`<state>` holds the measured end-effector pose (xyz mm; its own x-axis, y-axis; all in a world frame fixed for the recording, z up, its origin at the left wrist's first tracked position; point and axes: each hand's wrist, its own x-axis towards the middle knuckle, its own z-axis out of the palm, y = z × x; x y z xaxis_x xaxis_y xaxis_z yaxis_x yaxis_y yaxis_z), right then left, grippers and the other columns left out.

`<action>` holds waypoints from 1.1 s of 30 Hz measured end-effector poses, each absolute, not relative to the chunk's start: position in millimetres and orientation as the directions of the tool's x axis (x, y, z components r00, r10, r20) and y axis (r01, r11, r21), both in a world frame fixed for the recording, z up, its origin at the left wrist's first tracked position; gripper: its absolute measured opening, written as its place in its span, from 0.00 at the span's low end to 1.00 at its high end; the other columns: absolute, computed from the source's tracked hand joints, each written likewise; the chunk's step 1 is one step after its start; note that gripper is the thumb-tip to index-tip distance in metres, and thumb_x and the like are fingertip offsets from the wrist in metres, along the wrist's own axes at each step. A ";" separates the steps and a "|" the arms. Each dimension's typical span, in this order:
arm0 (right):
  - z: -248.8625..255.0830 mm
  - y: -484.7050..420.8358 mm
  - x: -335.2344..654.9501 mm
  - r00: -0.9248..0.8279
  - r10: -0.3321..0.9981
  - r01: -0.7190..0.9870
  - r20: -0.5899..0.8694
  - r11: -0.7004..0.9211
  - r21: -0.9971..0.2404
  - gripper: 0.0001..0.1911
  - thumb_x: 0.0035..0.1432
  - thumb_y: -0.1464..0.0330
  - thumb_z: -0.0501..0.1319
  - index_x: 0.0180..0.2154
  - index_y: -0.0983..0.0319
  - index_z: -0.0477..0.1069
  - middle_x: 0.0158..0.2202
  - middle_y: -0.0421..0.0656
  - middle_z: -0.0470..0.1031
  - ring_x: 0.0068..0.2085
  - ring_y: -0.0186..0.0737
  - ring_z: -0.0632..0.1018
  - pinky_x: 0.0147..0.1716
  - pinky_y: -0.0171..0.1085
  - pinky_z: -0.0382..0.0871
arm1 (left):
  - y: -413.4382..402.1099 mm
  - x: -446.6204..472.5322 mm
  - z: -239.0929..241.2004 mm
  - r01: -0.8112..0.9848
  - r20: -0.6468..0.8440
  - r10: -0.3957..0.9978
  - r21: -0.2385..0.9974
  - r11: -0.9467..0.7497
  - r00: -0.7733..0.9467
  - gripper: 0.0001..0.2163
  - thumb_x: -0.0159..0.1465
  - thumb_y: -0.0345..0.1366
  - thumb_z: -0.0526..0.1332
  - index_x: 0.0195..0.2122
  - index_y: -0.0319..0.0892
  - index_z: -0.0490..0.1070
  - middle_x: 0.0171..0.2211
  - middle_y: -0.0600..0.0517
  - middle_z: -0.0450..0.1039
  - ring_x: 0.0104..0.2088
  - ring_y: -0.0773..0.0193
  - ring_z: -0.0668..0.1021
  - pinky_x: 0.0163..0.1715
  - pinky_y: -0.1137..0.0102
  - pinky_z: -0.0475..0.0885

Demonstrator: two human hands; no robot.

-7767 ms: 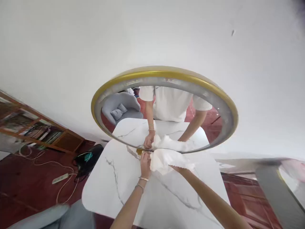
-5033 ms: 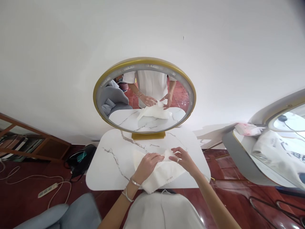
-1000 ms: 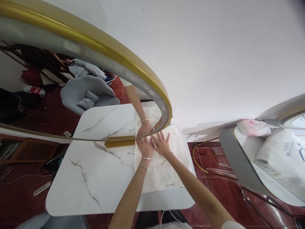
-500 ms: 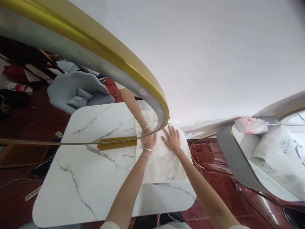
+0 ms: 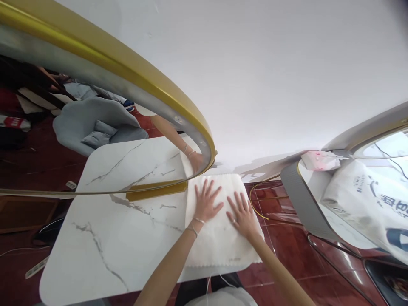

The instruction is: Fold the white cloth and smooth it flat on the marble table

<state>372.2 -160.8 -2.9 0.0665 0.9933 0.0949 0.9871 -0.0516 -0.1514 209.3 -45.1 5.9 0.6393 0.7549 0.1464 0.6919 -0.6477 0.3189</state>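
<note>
A white cloth-like bag with a zigzag-cut edge lies flat on the right part of the marble-patterned table. My left hand rests on its upper left part, fingers spread, with bracelets at the wrist. To the right, my right hand lies on the same bag, fingers apart and a ring on one finger. Neither hand grips anything. Small faint print shows near the bag's lower edge.
A large gold-framed mirror stands at the table's back, reflecting my arm and a grey chair. A gold bar lies at its base. At right, another table holds a printed white bag and a pink-white packet.
The white bag has slid toward me, its lower edge now nearer the table's front. Both hands moved nearer and right, away from the mirror; the left hand's fingers now show spread. The view shifted slightly.
</note>
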 end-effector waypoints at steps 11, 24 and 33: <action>-12.1 -258.6 338.4 0.048 0.990 0.996 0.134 -0.038 -0.076 0.33 0.64 0.57 0.51 0.67 0.51 0.45 0.69 0.46 0.48 0.68 0.60 0.47 0.60 0.65 0.43 | -97.5 180.6 -2.8 0.701 0.152 0.753 0.285 -0.654 0.640 0.30 0.62 0.52 0.57 0.65 0.57 0.54 0.69 0.49 0.47 0.68 0.44 0.48 0.61 0.38 0.30; -15.8 -62.8 407.9 0.037 0.979 0.987 0.199 -0.005 -0.161 0.32 0.64 0.51 0.51 0.63 0.60 0.58 0.64 0.55 0.54 0.64 0.58 0.56 0.58 0.53 0.57 | -32.6 215.5 2.7 0.743 0.218 0.799 0.294 -0.601 0.560 0.26 0.64 0.46 0.57 0.64 0.50 0.58 0.69 0.42 0.41 0.68 0.43 0.47 0.62 0.41 0.43; -17.0 -176.5 352.9 0.072 0.969 0.989 0.237 -0.039 -0.144 0.31 0.68 0.59 0.47 0.68 0.55 0.40 0.70 0.49 0.42 0.69 0.54 0.46 0.62 0.59 0.46 | -172.1 136.2 4.2 0.755 0.162 0.807 0.288 -0.590 0.568 0.30 0.64 0.51 0.56 0.66 0.53 0.52 0.69 0.44 0.43 0.68 0.45 0.50 0.63 0.43 0.40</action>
